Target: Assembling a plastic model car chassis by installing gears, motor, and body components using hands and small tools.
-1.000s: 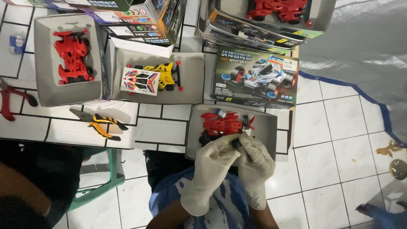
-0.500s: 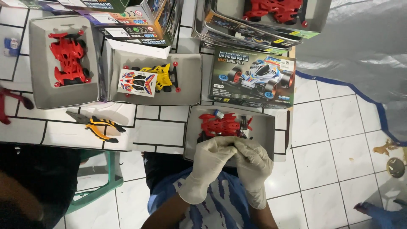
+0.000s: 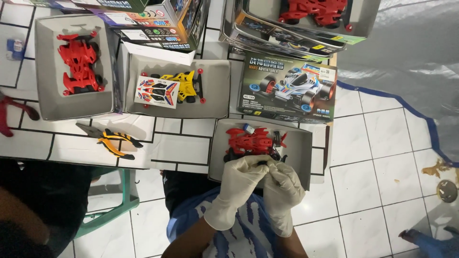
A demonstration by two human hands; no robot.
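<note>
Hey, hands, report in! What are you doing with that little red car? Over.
Left hand and right hand, gloved, pinched together on a small dark part, too small to identify. Red toy car sits in its grey tray, just beyond the fingertips. Nothing in the way.

We're looking at a small toy-car assembly bench: a tile-patterned table crowded with open grey trays of red and yellow car kits, printed kit boxes, yellow-handled pliers, and a white tiled floor below.
</note>
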